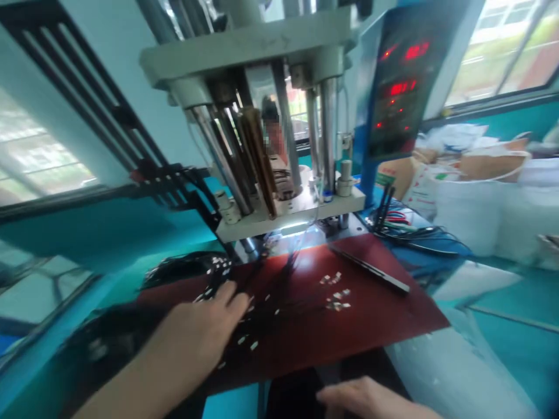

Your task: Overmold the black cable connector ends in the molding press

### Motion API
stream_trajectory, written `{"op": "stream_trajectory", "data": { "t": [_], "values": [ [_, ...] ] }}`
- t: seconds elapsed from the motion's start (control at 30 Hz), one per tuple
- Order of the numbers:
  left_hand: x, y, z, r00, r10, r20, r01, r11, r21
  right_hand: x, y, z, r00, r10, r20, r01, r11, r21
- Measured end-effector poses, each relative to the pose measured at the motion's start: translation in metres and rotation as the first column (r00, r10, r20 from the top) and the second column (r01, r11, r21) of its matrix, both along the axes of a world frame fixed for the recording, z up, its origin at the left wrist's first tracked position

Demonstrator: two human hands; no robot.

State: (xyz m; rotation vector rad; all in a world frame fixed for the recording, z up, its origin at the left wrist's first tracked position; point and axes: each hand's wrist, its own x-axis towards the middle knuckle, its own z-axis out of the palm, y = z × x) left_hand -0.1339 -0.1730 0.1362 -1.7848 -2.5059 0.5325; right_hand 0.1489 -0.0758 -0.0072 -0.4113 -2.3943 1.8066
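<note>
Black wire leads (220, 279) tipped with small white ends spread across the dark red board (384, 314), running from a tangled heap of wire (183, 269) at the far left of the board toward the foot of the vertical press (244, 52). Your left hand (198, 331) is beside them, its fingers (227, 294) spread and unclenched at the edge of the leads; you can't tell from this view whether they're pinching a strand. Your right hand (367, 398) is low at the near edge of the board, loosely open and holding nothing visible. Two loose clusters of small pale pieces (336, 299) lie on the smooth board, probably placed there because they stand out against its dark surface and stay within your reach. A flat black bar (369, 267) lies at an angle toward the right, just clear of them. The press rises directly ahead on polished steel columns (325, 134), its red-lit control panel (402, 87) is at upper right, and a tangle of coloured wires (406, 233) runs along the bench beside it, with woven white sacks (471, 215) farther right.
</note>
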Motion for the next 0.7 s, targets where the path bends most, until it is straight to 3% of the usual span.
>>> {"op": "stream_trajectory", "data": {
  "t": [0.07,0.1,0.17,0.23,0.33,0.43,0.5,0.53,0.57,0.6,0.67,0.7],
  "values": [
    [0.028,0.048,-0.009,0.962,-0.273,0.029,0.275,0.957,-0.097,-0.02,-0.009,-0.009,0.993,-0.007,-0.115,-0.017,0.977,-0.21],
    [0.038,0.066,-0.017,0.928,-0.369,0.045,0.371,0.922,-0.108,-0.028,-0.011,-0.016,0.981,-0.051,-0.186,-0.018,0.935,-0.355],
    [0.051,0.091,-0.038,0.853,-0.516,0.082,0.522,0.849,-0.087,-0.038,-0.009,-0.03,0.931,-0.225,-0.287,-0.019,0.755,-0.655],
    [0.054,0.105,-0.064,0.798,-0.593,0.108,0.599,0.8,-0.034,-0.039,0.0,-0.037,0.851,-0.451,-0.27,0.031,0.555,-0.831],
    [0.05,0.112,-0.102,0.742,-0.664,0.09,0.648,0.745,0.158,-0.033,0.019,-0.033,0.699,-0.695,-0.167,0.109,0.334,-0.936],
    [0.044,0.105,-0.132,0.673,-0.74,-0.019,0.672,0.6,0.434,-0.029,0.042,-0.021,0.57,-0.814,-0.114,0.144,0.235,-0.961],
    [0.043,0.096,-0.143,0.64,-0.768,-0.036,0.655,0.521,0.548,-0.027,0.054,-0.013,0.497,-0.86,-0.115,0.197,0.241,-0.95],
    [0.044,0.09,-0.146,0.635,-0.773,0.009,0.633,0.526,0.568,-0.026,0.059,-0.009,0.479,-0.869,-0.126,0.238,0.266,-0.934],
    [0.046,0.085,-0.145,0.637,-0.765,0.096,0.603,0.571,0.557,-0.026,0.062,-0.004,0.487,-0.862,-0.14,0.292,0.312,-0.904],
    [0.05,0.08,-0.143,0.639,-0.735,0.229,0.569,0.651,0.503,-0.025,0.064,0.001,0.523,-0.834,-0.173,0.349,0.395,-0.849],
    [0.061,0.074,-0.13,0.621,-0.563,0.546,0.478,0.824,0.305,-0.025,0.063,0.012,0.674,-0.686,-0.274,0.398,0.65,-0.648],
    [0.068,0.074,-0.123,0.566,-0.445,0.693,0.438,0.875,0.205,-0.026,0.061,0.017,0.756,-0.57,-0.321,0.363,0.774,-0.518]
  ]
}}
